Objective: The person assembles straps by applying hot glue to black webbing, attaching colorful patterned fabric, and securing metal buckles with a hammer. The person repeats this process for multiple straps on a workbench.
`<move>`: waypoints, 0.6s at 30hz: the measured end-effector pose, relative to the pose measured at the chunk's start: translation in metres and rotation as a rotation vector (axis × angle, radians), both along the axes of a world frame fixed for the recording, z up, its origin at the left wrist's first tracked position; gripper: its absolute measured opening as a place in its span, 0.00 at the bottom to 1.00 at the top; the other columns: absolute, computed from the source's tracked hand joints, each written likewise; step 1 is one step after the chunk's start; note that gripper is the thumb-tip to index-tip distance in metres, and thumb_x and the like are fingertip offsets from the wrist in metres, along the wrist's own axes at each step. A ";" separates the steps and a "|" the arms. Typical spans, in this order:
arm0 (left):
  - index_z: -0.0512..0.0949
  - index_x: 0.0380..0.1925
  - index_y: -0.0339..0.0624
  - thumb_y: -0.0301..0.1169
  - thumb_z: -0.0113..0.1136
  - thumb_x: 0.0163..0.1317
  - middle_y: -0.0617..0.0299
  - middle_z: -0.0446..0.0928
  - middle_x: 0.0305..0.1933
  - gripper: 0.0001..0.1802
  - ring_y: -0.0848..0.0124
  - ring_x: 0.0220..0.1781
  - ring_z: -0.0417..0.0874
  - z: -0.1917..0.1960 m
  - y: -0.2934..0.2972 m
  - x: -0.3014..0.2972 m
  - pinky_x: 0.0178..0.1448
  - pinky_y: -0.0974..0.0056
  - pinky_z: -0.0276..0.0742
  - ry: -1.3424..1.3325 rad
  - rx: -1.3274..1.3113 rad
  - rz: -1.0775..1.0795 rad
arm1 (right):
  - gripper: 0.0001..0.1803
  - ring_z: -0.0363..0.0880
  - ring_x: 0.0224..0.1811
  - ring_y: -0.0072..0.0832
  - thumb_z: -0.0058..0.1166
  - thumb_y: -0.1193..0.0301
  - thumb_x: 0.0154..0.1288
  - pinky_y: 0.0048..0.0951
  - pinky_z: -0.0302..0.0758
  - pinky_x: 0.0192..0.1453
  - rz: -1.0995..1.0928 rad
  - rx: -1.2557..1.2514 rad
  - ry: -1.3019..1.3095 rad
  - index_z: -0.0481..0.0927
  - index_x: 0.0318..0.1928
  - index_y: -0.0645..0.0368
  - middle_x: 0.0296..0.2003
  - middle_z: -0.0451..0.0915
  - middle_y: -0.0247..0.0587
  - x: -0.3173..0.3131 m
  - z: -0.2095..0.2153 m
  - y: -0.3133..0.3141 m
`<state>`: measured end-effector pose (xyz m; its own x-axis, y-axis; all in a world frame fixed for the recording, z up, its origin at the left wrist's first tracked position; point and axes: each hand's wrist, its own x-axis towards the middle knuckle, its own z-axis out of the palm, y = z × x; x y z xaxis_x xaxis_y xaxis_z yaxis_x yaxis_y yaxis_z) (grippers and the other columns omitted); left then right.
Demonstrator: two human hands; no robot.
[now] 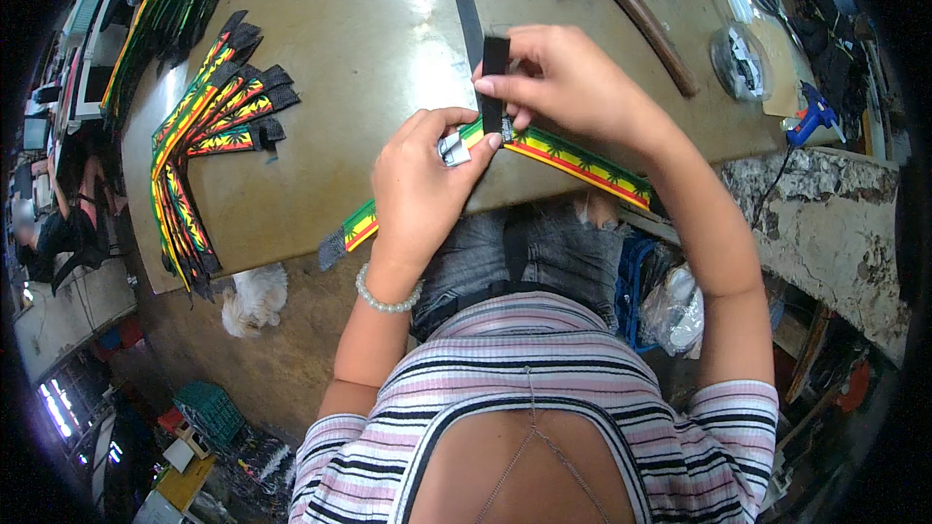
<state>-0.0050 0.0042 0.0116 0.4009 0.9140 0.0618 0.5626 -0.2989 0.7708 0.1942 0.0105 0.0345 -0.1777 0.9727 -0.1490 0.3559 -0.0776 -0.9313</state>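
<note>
Low at the table's near edge, my left hand [419, 180] is closed on a green, yellow and red strap [582, 169] with a leaf pattern, thumb pressing near its middle. A small white and grey piece [453, 148] shows between the thumb and fingers. My right hand [573, 78] pinches a short black strip [495, 58] between thumb and fingers. The strip stands upright over the strap, its lower end at my left thumb tip. Whether the strip is joined to the strap there, I cannot tell. One end of the strap, dark and frayed, sticks out past my left wrist.
Similar straps lie in a bundle [184, 165] at the left of the table [340, 68], with more straps [160, 29] hanging farther left. A long dark band [462, 0] runs away behind my hands. At right are a hammer [646, 19], a round container [740, 63] and a blue glue gun [814, 116].
</note>
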 end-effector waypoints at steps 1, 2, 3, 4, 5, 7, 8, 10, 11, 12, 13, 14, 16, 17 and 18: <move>0.85 0.38 0.40 0.37 0.75 0.54 0.53 0.82 0.35 0.16 0.57 0.35 0.84 0.000 -0.001 0.000 0.40 0.58 0.79 0.011 -0.001 0.006 | 0.12 0.82 0.22 0.22 0.60 0.70 0.68 0.27 0.79 0.27 0.000 -0.003 0.000 0.82 0.36 0.70 0.22 0.81 0.41 0.002 -0.004 0.008; 0.84 0.38 0.42 0.38 0.75 0.54 0.54 0.82 0.35 0.16 0.56 0.35 0.84 0.000 -0.002 0.000 0.39 0.57 0.79 0.016 -0.002 0.008 | 0.11 0.82 0.22 0.21 0.61 0.71 0.68 0.25 0.78 0.26 0.013 0.024 0.042 0.82 0.36 0.70 0.23 0.81 0.41 0.002 -0.009 0.012; 0.84 0.39 0.41 0.37 0.75 0.54 0.55 0.80 0.33 0.16 0.60 0.34 0.82 0.000 -0.002 0.001 0.39 0.60 0.78 0.014 0.000 0.012 | 0.10 0.81 0.22 0.21 0.61 0.72 0.68 0.24 0.78 0.25 -0.017 -0.037 0.046 0.82 0.36 0.70 0.24 0.81 0.41 0.002 -0.015 0.015; 0.84 0.39 0.39 0.36 0.76 0.53 0.56 0.79 0.31 0.17 0.63 0.32 0.80 0.000 -0.002 0.001 0.39 0.62 0.77 0.013 0.004 0.014 | 0.10 0.81 0.21 0.20 0.62 0.72 0.68 0.23 0.77 0.25 -0.010 0.055 0.051 0.82 0.36 0.70 0.24 0.80 0.40 0.001 -0.020 0.015; 0.84 0.40 0.38 0.35 0.77 0.52 0.57 0.78 0.29 0.18 0.67 0.30 0.78 0.000 -0.002 0.002 0.38 0.64 0.76 0.018 0.010 0.021 | 0.10 0.81 0.21 0.20 0.62 0.72 0.67 0.23 0.77 0.24 -0.022 0.103 0.037 0.83 0.36 0.70 0.25 0.80 0.40 0.000 -0.024 0.014; 0.84 0.41 0.40 0.35 0.77 0.52 0.56 0.78 0.30 0.18 0.65 0.30 0.79 0.000 -0.003 0.002 0.38 0.63 0.76 0.016 0.041 0.021 | 0.10 0.80 0.21 0.22 0.63 0.72 0.66 0.24 0.77 0.24 -0.038 0.154 0.009 0.83 0.37 0.69 0.25 0.79 0.41 -0.002 -0.029 0.011; 0.84 0.42 0.41 0.36 0.76 0.53 0.57 0.77 0.30 0.18 0.64 0.30 0.79 0.001 -0.003 0.002 0.38 0.62 0.76 0.012 0.039 0.025 | 0.11 0.81 0.21 0.23 0.64 0.71 0.65 0.26 0.77 0.24 -0.046 0.158 -0.007 0.83 0.37 0.69 0.26 0.79 0.42 -0.003 -0.030 0.011; 0.85 0.45 0.45 0.37 0.74 0.56 0.58 0.77 0.31 0.18 0.63 0.31 0.80 0.002 -0.003 0.001 0.37 0.60 0.77 0.063 0.050 -0.010 | 0.10 0.80 0.21 0.24 0.65 0.71 0.65 0.27 0.77 0.25 -0.059 0.179 -0.077 0.83 0.37 0.69 0.26 0.78 0.41 -0.003 -0.029 0.012; 0.85 0.47 0.48 0.39 0.71 0.58 0.59 0.76 0.31 0.17 0.62 0.31 0.81 0.002 -0.003 0.000 0.36 0.58 0.77 0.117 0.065 -0.044 | 0.09 0.80 0.21 0.24 0.64 0.72 0.65 0.26 0.77 0.26 -0.060 0.197 -0.134 0.84 0.37 0.69 0.26 0.77 0.40 -0.003 -0.028 0.013; 0.85 0.49 0.52 0.40 0.69 0.61 0.60 0.76 0.32 0.17 0.61 0.32 0.82 0.003 -0.004 0.000 0.34 0.57 0.77 0.154 0.111 -0.066 | 0.08 0.79 0.21 0.24 0.63 0.73 0.66 0.26 0.76 0.26 -0.054 0.193 -0.185 0.84 0.37 0.68 0.26 0.77 0.38 -0.003 -0.026 0.013; 0.85 0.50 0.53 0.40 0.68 0.61 0.60 0.75 0.31 0.17 0.62 0.31 0.81 0.003 -0.004 0.000 0.34 0.57 0.77 0.177 0.115 -0.082 | 0.10 0.79 0.22 0.32 0.64 0.71 0.65 0.31 0.77 0.28 -0.090 0.241 -0.365 0.84 0.37 0.67 0.27 0.78 0.43 -0.002 -0.024 0.012; 0.85 0.51 0.55 0.40 0.68 0.62 0.61 0.74 0.30 0.17 0.62 0.30 0.81 0.003 -0.005 0.000 0.33 0.57 0.77 0.185 0.149 -0.086 | 0.11 0.80 0.22 0.39 0.65 0.68 0.64 0.36 0.78 0.30 -0.118 0.265 -0.537 0.84 0.37 0.66 0.27 0.79 0.49 -0.001 -0.023 0.009; 0.86 0.52 0.57 0.39 0.67 0.62 0.61 0.73 0.30 0.17 0.63 0.28 0.79 0.002 -0.007 0.001 0.32 0.58 0.76 0.192 0.193 -0.088 | 0.10 0.82 0.30 0.48 0.63 0.66 0.64 0.41 0.80 0.36 -0.168 0.336 -0.816 0.84 0.38 0.61 0.35 0.82 0.52 0.003 -0.021 -0.002; 0.86 0.53 0.57 0.39 0.67 0.63 0.61 0.73 0.29 0.17 0.64 0.28 0.79 0.002 -0.007 0.001 0.33 0.59 0.76 0.189 0.202 -0.079 | 0.10 0.82 0.34 0.46 0.63 0.66 0.63 0.40 0.81 0.38 -0.126 0.444 -0.770 0.84 0.39 0.60 0.37 0.83 0.49 0.005 -0.021 -0.010; 0.86 0.53 0.58 0.38 0.67 0.63 0.61 0.74 0.29 0.17 0.65 0.27 0.78 0.001 -0.008 0.001 0.34 0.60 0.75 0.189 0.201 -0.064 | 0.11 0.83 0.38 0.44 0.63 0.66 0.61 0.39 0.81 0.40 -0.086 0.607 -0.696 0.84 0.40 0.59 0.40 0.83 0.47 0.007 -0.021 -0.020</move>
